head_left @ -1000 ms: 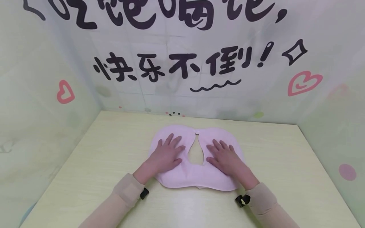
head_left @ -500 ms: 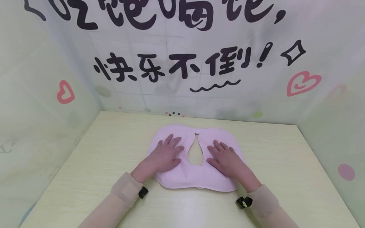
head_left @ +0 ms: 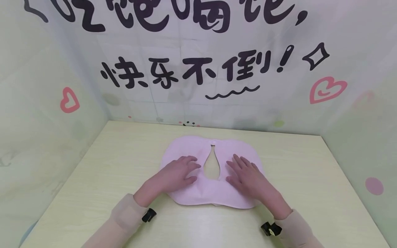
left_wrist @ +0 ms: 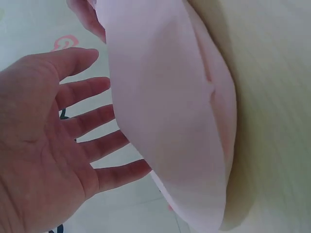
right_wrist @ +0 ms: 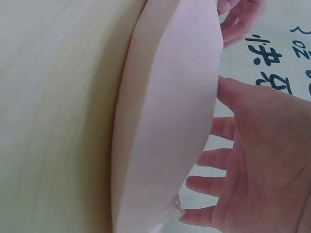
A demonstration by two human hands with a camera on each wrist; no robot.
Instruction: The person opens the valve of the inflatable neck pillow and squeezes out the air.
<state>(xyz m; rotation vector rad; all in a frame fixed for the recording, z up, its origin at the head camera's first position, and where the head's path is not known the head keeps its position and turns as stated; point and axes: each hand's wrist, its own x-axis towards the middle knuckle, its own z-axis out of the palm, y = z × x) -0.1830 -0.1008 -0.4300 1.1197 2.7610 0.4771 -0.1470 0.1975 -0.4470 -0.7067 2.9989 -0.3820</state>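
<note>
A pink cushion [head_left: 214, 193] with rounded corners and a teardrop-shaped hole in its middle lies flat on the table. My left hand [head_left: 178, 174] is over its left half, fingers spread and pointing towards the hole. Over the right half is my right hand [head_left: 248, 175], its fingers loosely extended. In the left wrist view, the left palm [left_wrist: 43, 141] faces the camera and the fingers reach the cushion's top [left_wrist: 155, 92]. The right wrist view has the right hand [right_wrist: 262, 150] with straight fingers beside the cushion's thick side [right_wrist: 165, 116]. Neither hand grips it.
The pale wooden table [head_left: 102, 193] extends around the cushion on all sides. A printed back wall [head_left: 173, 103] with black lettering rises behind it, and side panels stand at left and right. A black wrist camera [head_left: 149, 215] sits under the left sleeve.
Both hands have drawn slightly back towards the person and the forearms have spread apart a little. The left fingers have turned more to the right. The cushion stays in place.
</note>
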